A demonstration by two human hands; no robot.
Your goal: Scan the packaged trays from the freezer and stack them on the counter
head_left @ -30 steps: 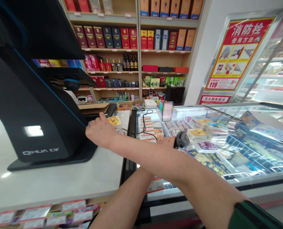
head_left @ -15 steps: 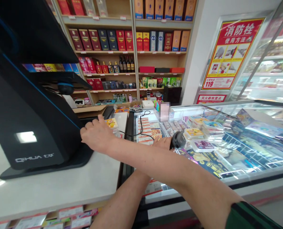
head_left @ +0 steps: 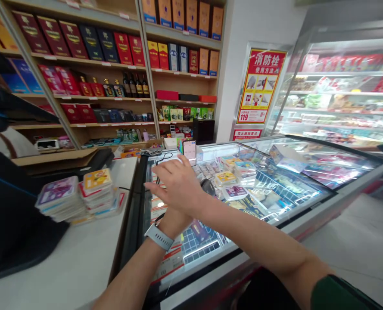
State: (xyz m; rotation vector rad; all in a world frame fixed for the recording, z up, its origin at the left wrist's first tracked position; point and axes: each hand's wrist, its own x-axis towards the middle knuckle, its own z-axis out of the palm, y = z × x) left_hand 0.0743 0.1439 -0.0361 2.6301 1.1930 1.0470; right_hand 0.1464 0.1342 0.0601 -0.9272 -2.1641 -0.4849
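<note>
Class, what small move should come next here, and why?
Probably lift the right hand clear of the left hand: the right crosses above it, fingers spread, hiding most of it, and a black device shows just beyond.

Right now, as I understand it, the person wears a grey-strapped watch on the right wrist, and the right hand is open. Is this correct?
One detail is wrong: in the head view, the grey-strapped watch is on the left wrist, not the right one. The right hand is open, as you say.
</note>
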